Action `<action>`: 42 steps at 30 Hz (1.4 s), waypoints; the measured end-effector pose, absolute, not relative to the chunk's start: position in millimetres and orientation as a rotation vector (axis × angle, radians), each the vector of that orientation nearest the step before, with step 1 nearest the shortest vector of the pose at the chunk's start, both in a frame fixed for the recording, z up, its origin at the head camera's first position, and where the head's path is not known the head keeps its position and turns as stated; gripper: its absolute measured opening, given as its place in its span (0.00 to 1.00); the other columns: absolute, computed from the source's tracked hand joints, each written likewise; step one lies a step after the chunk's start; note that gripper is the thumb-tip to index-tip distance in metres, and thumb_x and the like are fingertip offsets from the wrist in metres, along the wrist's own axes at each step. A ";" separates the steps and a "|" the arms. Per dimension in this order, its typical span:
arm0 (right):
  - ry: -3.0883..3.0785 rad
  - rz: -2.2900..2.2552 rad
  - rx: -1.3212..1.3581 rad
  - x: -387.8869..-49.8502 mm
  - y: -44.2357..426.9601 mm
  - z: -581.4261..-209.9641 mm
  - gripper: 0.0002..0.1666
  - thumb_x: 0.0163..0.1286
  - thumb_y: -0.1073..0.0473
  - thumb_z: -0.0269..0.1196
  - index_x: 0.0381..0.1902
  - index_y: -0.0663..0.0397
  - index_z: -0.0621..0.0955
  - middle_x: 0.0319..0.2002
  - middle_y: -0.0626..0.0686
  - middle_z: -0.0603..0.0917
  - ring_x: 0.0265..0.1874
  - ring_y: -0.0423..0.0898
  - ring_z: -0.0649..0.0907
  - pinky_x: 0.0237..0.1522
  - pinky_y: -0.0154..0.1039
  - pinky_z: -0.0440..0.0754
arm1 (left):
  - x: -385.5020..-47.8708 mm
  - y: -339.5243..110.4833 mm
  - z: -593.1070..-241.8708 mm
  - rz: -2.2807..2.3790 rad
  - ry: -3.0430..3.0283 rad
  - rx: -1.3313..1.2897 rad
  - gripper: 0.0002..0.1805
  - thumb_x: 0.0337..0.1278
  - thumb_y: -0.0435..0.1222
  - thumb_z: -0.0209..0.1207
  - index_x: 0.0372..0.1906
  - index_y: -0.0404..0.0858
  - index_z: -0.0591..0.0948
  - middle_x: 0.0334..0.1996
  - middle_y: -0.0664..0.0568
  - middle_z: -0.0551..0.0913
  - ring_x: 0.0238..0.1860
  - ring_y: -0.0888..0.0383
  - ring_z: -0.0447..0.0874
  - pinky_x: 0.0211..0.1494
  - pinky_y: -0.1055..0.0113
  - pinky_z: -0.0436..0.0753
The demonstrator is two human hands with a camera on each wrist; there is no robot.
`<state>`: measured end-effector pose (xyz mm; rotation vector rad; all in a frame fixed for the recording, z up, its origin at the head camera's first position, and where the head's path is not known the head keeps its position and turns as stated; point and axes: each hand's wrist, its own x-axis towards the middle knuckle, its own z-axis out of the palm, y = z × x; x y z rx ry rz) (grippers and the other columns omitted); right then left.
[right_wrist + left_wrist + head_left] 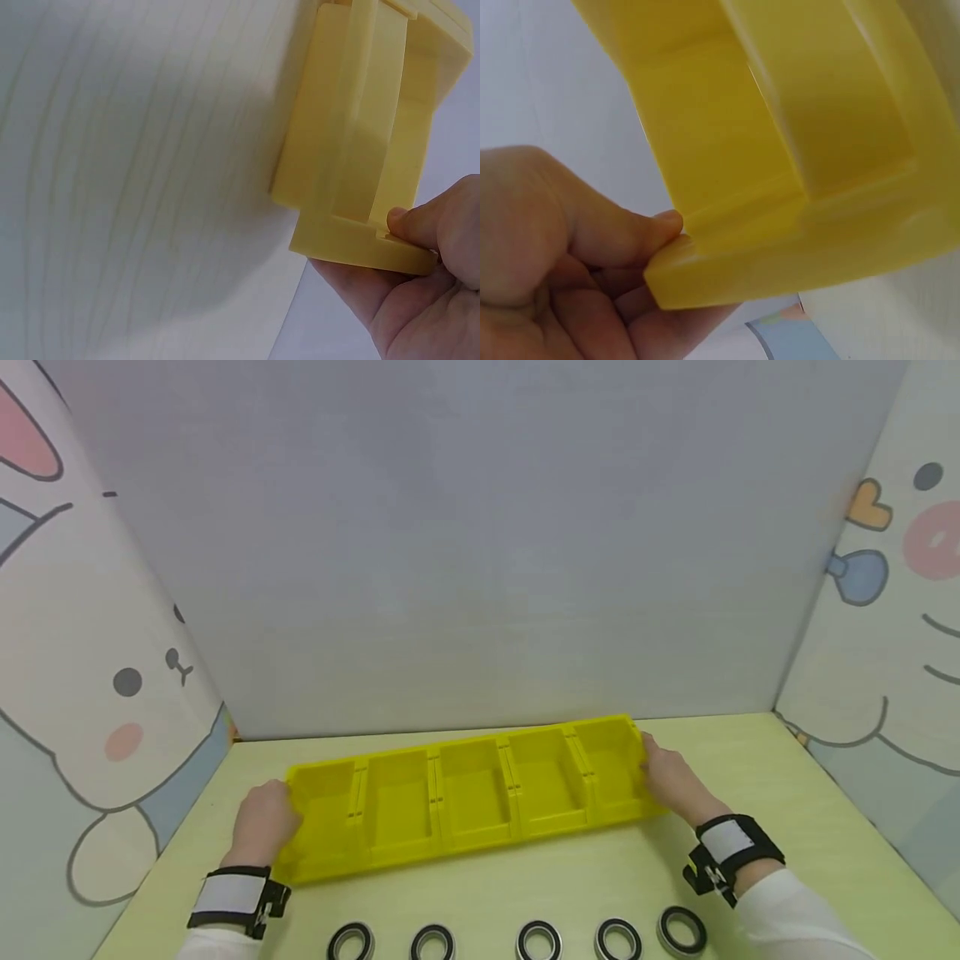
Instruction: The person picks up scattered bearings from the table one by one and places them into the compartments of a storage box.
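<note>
A long yellow bin tray (pixel 475 789) with a row of compartments spans the space between both hands, its right end farther from me than its left. My left hand (pixel 264 822) grips the left end. In the left wrist view, the thumb of the left hand (pixel 570 247) lies on the end rim, with fingers underneath. My right hand (pixel 675 781) holds the opposite end. Seen from the right wrist, the right hand (pixel 427 285) pinches the rim between thumb and fingers. A shadow falls on the tabletop beside this end. The compartments hold nothing.
Several ball bearings with black seals lie in a row along the near edge, from the leftmost bearing (pixel 350 927) to the rightmost bearing (pixel 682 910). The pale wooden table (pixel 480 893) meets a grey back wall (pixel 480 568). Cartoon-printed panels (pixel 67 635) flank both sides.
</note>
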<state>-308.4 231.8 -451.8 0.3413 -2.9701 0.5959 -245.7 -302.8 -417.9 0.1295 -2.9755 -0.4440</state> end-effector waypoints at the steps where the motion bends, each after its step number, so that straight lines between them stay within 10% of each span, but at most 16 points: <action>1: -2.972 0.599 0.337 -307.9 234.4 -452.2 0.30 0.69 0.70 0.51 0.64 0.79 0.57 0.37 0.69 0.80 0.26 0.50 0.75 0.32 0.45 0.78 | -247.2 -300.8 -417.5 -0.449 -2.981 0.131 0.04 0.50 0.24 0.55 0.26 0.25 0.74 0.17 0.46 0.66 0.19 0.53 0.65 0.21 0.66 0.65; 17: -3.011 0.567 0.269 -298.3 269.0 -453.1 0.31 0.68 0.70 0.52 0.64 0.79 0.55 0.34 0.68 0.79 0.24 0.51 0.73 0.29 0.43 0.75 | -272.2 -283.0 -417.7 -0.587 -3.023 0.040 0.04 0.51 0.23 0.51 0.27 0.30 0.75 0.19 0.47 0.67 0.20 0.55 0.65 0.22 0.69 0.65; 28: -3.019 0.562 0.235 -294.7 284.0 -453.5 0.31 0.68 0.70 0.50 0.64 0.81 0.54 0.41 0.75 0.77 0.27 0.53 0.75 0.32 0.47 0.77 | -273.3 -273.3 -418.2 -0.664 -2.961 -0.092 0.07 0.54 0.25 0.55 0.23 0.31 0.75 0.38 0.35 0.77 0.17 0.58 0.58 0.20 0.71 0.61; 36: -3.022 0.526 0.309 -292.1 294.9 -452.3 0.33 0.68 0.69 0.52 0.64 0.82 0.54 0.46 0.79 0.75 0.29 0.54 0.77 0.35 0.50 0.78 | -273.3 -270.8 -418.3 -0.693 -2.985 -0.091 0.18 0.56 0.26 0.56 0.52 0.23 0.77 0.54 0.29 0.75 0.24 0.54 0.68 0.19 0.72 0.62; 42: -2.917 0.489 0.465 -276.6 301.7 -435.4 0.44 0.64 0.61 0.63 0.70 0.70 0.54 0.61 0.78 0.64 0.54 0.72 0.71 0.52 0.65 0.72 | -271.7 -271.7 -418.4 -0.698 -2.979 -0.132 0.10 0.55 0.26 0.57 0.41 0.25 0.82 0.55 0.29 0.74 0.22 0.56 0.64 0.20 0.72 0.60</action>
